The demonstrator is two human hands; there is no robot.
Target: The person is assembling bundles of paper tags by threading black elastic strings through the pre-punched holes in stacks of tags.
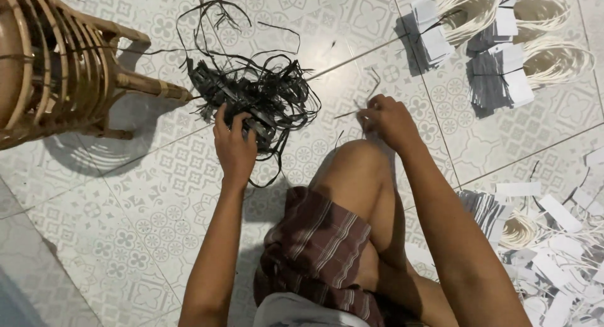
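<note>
A tangled heap of black ribbon strips [264, 91] lies on the patterned tile floor in front of me. My left hand [234, 144] rests on the near edge of the heap, fingers dug into the strips. My right hand [389, 118] hovers just past my raised knee [355, 160], fingers pinched on a thin dark strip [352, 112] that sticks out to the left. What else lies under that hand is hidden.
A rattan stool [56, 62] stands at the upper left. Stacks of white paper tags [503, 75] with coils of pale cord [553, 56] lie at the upper right. More loose tags and cord [553, 251] spread over the floor at the lower right.
</note>
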